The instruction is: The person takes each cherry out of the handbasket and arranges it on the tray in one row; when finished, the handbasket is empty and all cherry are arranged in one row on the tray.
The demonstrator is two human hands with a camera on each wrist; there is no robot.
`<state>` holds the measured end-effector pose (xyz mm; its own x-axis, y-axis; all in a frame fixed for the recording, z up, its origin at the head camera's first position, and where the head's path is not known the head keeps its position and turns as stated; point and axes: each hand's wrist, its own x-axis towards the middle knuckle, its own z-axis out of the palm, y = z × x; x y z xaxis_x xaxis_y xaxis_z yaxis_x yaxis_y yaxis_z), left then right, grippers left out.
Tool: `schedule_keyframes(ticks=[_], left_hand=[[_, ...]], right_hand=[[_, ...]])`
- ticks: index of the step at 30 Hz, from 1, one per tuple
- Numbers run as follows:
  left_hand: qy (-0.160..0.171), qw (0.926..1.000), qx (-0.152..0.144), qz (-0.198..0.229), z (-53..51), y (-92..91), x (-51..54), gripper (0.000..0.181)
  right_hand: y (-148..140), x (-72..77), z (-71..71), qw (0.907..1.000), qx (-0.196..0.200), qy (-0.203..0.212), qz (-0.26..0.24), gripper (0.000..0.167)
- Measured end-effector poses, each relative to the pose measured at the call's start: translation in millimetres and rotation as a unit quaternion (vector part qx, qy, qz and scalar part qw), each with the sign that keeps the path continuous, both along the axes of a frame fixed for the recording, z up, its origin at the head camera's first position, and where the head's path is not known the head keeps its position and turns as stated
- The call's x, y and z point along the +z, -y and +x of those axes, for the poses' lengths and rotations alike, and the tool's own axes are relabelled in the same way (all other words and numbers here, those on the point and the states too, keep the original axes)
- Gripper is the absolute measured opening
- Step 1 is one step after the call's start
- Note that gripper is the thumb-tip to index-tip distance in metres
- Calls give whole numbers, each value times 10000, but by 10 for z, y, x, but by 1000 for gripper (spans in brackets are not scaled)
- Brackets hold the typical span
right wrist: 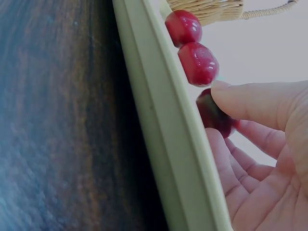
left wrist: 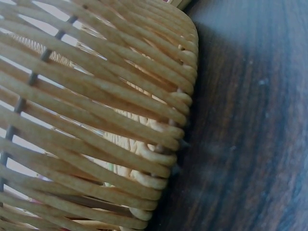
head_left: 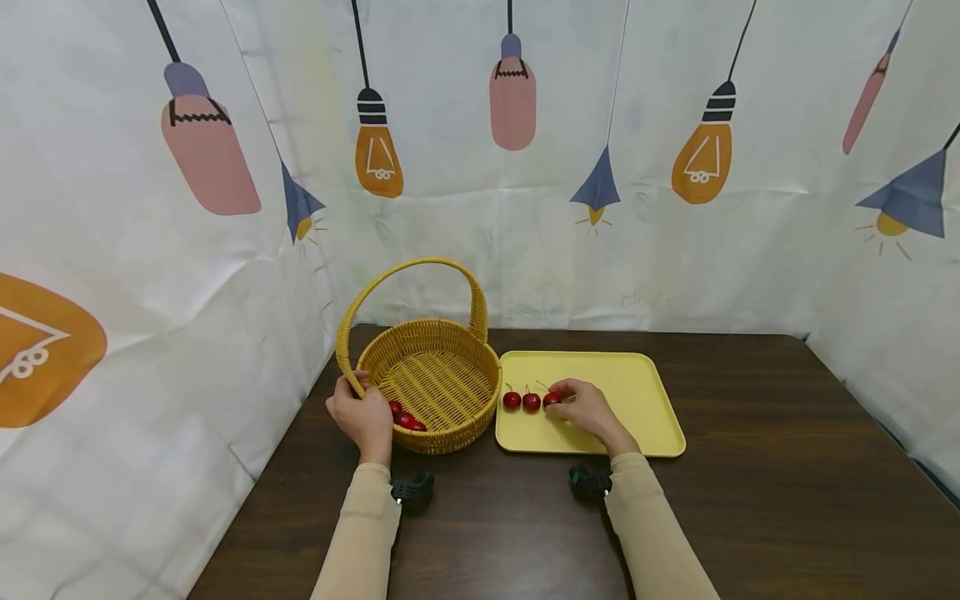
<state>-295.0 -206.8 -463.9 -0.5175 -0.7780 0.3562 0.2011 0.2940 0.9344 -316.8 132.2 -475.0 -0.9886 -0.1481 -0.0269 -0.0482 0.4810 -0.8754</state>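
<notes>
- Thumb and fingertips of a right hand pinched a dark red cherry at the yellow tray (whether the fruit touched the tray could not be told).
- Likeliest trouble, as a judgement: the cherry looked smooth and round, so an off-centre pinch could have let it slip out and roll.
- Just past the thumb, on the basket's side, sat a middle cherry and, beyond it, an end cherry; a sideways brush of the fingertips might have set both rolling.
- That pinch was parted only by the fruit's width, with the thumb on one side and fingers on the other.
- Well to the left of the pinch, a left hand gripped the wicker basket where its handle met the rim; the left wrist view showed only weave and table, not fingers.
- Inside the basket, close to the left hand's grip, lay a few red cherries; a sudden tilt there might have shifted them.
</notes>
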Motion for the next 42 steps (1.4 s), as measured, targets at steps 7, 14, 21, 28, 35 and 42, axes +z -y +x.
schedule_keyframes(ticks=[7, 14, 21, 28, 35, 42], left_hand=[[-23, 10000, -2, -13, 0, -1, -2, 13], [-32, 10000, 9, -17, -4, -2, -4, 12], [-49, 10000, -57, 24, -3, 4, -16, 14], [-56, 10000, -49, 44, -5, 3, -15, 13], [-76, 9999, -55, 45, -8, 2, -2, 13], [-46, 10000, -50, 55, -2, -3, 0, 14]], right_hand=[[-2, -3, 4, 10000, 3, -21, -35, 30], [-11, 14, 7, 9999, -32, 116, -92, 33], [-45, 7, 1, 9999, -142, 62, -55, 33], [-45, 70, 9, 9968, -704, -365, 69, 31], [93, 148, 33, 9910, -993, -844, -316, 28], [356, 191, 96, 9880, -690, -1139, -786, 20]])
